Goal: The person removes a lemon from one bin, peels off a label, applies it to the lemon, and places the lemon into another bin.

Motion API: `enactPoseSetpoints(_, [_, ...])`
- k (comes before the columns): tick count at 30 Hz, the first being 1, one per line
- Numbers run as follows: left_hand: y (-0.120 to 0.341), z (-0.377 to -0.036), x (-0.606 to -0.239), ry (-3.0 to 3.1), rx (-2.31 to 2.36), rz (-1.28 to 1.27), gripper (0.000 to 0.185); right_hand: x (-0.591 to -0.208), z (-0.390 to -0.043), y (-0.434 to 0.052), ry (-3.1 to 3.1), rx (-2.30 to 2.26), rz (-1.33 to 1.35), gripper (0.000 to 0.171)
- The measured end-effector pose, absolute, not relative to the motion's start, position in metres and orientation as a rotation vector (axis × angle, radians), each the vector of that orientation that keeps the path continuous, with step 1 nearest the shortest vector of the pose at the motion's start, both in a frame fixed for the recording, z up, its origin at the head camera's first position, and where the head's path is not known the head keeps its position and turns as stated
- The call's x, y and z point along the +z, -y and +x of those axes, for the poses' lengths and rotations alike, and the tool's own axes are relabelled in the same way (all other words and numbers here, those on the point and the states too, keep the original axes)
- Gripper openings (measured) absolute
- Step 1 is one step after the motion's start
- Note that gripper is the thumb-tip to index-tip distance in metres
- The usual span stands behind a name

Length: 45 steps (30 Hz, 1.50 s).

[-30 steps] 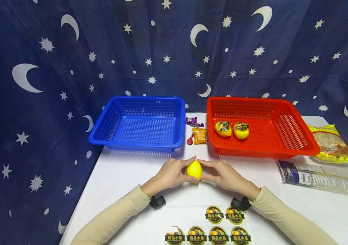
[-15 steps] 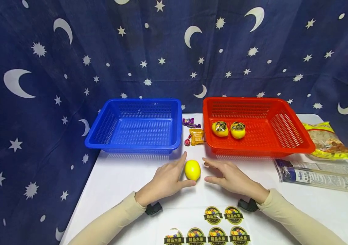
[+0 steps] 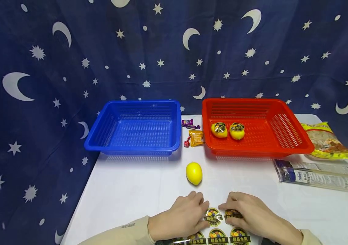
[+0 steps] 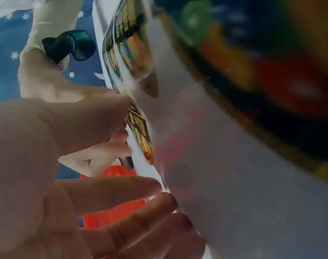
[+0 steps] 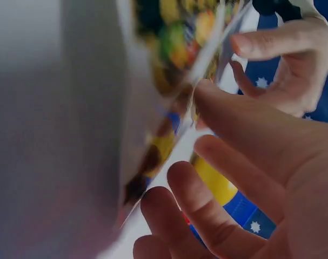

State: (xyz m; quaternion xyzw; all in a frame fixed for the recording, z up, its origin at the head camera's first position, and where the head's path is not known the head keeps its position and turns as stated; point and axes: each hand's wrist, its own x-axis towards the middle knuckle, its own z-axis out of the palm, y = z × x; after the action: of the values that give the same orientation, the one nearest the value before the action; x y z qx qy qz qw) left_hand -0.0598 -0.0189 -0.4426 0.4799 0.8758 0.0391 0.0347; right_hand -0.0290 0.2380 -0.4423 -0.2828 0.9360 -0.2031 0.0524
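Observation:
A yellow lemon (image 3: pixel 194 173) stands by itself on the white tabletop. In front of it lies a sheet of round fruit stickers (image 3: pixel 218 237), black and gold with printed fruit. My left hand (image 3: pixel 181 215) rests on the sheet's left part, its fingertips beside a round sticker (image 3: pixel 213 217) in the upper row. My right hand (image 3: pixel 253 214) has its thumb and index finger spread around another sticker (image 3: pixel 232 213), partly covering it. In both wrist views the fingers are apart, with fingertips at the sheet's surface.
Behind stand a blue basket (image 3: pixel 174 148) and a red basket (image 3: pixel 259 152), the latter with two stickered lemons (image 3: pixel 227 131). Wrapped candies (image 3: pixel 196 138) lie between them. At right are a yellow food bag (image 3: pixel 327 141) and long clear packages (image 3: pixel 324 175).
Both hands have let go of the lemon and moved down toward me onto the sticker sheet. The lemon stays on the table. The head view has shifted slightly.

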Motion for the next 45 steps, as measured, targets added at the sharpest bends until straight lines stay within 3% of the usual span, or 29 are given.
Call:
enactPoseSetpoints(7, [0.010, -0.058, -0.447, -2.667, 0.089, 1.588, 0.032, -0.452, -0.028, -0.237, -2.860, -0.641, -0.887, 0.025])
enactPoseSetpoints(14, [0.007, -0.063, -0.448, -2.638, 0.362, 1.550, 0.014, -0.452, -0.029, -0.236, -2.805, -0.648, -0.824, 0.025])
enactPoseSetpoints(18, [0.007, -0.068, -0.446, -2.563, 0.585, 1.583, 0.014, -0.449, -0.030, -0.235, -2.804, -0.634, -0.812, 0.023])
enactPoseSetpoints(24, [0.019, -0.094, -0.429, -2.404, 1.165, 1.158, 0.008, -0.437, -0.044, -0.229, -2.832, -0.626, -0.831, 0.025])
enactPoseSetpoints(31, [0.026, -0.130, -0.429, -2.406, 1.665, 0.622, 0.022, -0.437, -0.079, -0.217, -3.024, -0.762, -0.806, 0.057])
enactPoseSetpoints(35, [0.025, -0.139, -0.435, -2.453, 1.667, 0.555, 0.025, -0.444, -0.096, -0.208, -3.085, -0.885, -0.772, 0.064])
enactPoseSetpoints(45, [0.024, -0.141, -0.447, -2.689, 1.510, 0.674, 0.022, -0.453, -0.114, -0.192, -3.187, -0.993, -0.796, 0.048])
